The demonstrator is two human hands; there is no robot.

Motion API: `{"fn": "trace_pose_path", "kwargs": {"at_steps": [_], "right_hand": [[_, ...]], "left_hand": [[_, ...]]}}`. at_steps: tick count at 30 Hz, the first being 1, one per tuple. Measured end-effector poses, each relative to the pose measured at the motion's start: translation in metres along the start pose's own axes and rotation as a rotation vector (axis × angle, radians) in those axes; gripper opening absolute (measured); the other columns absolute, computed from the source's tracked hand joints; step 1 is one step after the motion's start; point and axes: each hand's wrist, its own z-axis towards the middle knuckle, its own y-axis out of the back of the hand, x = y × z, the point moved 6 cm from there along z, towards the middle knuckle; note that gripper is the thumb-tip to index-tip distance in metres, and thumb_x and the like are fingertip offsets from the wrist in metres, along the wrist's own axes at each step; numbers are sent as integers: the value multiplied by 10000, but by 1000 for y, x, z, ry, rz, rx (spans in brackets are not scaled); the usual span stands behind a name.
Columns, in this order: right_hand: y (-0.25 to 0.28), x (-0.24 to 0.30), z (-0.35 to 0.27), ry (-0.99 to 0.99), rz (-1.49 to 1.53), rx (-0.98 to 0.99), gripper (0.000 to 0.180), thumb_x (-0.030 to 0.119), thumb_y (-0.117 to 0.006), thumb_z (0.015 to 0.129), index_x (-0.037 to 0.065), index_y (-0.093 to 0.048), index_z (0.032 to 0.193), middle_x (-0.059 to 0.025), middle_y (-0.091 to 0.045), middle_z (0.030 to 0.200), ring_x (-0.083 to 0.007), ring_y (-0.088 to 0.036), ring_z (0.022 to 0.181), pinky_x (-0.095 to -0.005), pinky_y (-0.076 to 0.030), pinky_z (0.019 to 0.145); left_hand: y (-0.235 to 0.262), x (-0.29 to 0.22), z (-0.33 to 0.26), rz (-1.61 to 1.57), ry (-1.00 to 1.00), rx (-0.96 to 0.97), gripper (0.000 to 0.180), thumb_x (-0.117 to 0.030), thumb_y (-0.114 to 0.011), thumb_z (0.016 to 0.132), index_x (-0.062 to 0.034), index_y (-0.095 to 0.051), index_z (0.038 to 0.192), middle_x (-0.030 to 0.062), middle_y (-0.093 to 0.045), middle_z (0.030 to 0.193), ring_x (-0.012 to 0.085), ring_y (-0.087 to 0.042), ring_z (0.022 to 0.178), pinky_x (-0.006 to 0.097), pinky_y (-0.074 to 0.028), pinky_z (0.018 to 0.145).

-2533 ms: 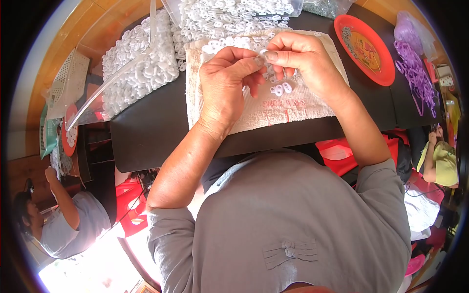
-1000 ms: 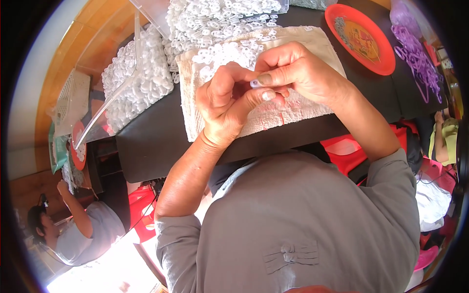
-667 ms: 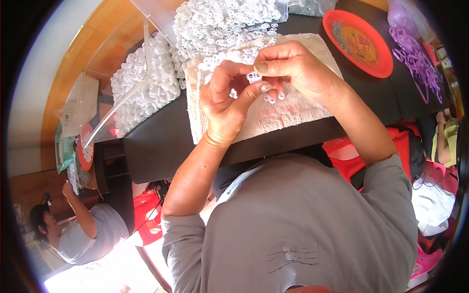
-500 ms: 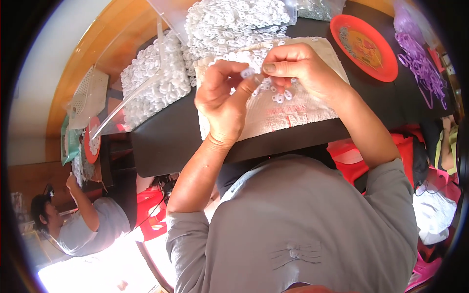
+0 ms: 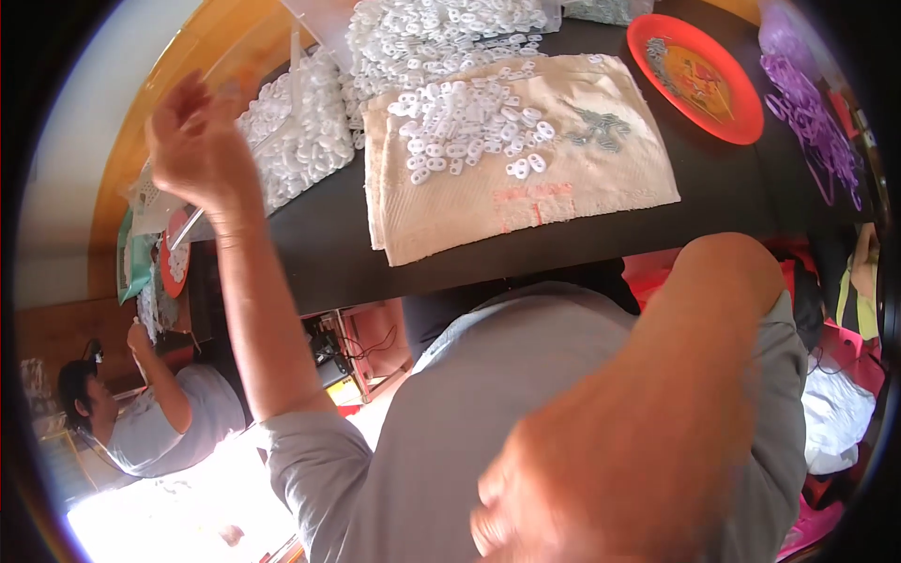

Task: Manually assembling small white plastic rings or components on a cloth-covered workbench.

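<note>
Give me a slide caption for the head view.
Left hand raised beside bagged white plastic pieces; more lie on a beige cloth.

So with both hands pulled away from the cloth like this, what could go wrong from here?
1. The left hand is raised beside the bagged white parts at the table edge; a swing could nudge them off.
2. The right hand is blurred close to the camera, hiding the view below the table.
3. Loose white rings lie unsecured on the beige cloth, whose near edge reaches the table's front edge; a snag might scatter them.
</note>
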Motion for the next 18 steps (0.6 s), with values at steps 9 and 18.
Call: {"fn": "trace_pose_path", "kwargs": {"at_steps": [9, 18], "right_hand": [[-15, 33, 4, 243, -379, -120, 376, 94, -600, 788, -107, -640, 1103, -140, -645, 747, -173, -568, 488, -281, -431, 389], [-8, 9, 40, -29, -315, 83, 459, 141, -636, 734, -10, -627, 1167, -68, -582, 713, -196, -543, 565, -308, -416, 472]], "left_hand": [[-75, -42, -85, -853, -301, 269, 75, 14, -649, 850, -42, -671, 894, 35, -612, 744, 80, -549, 676, 215, -448, 637], [-99, 16, -127, -507, 417, 442, 91, -18, -697, 783, 4, -694, 870, 34, -677, 767, 83, -602, 706, 236, -485, 646]]}}
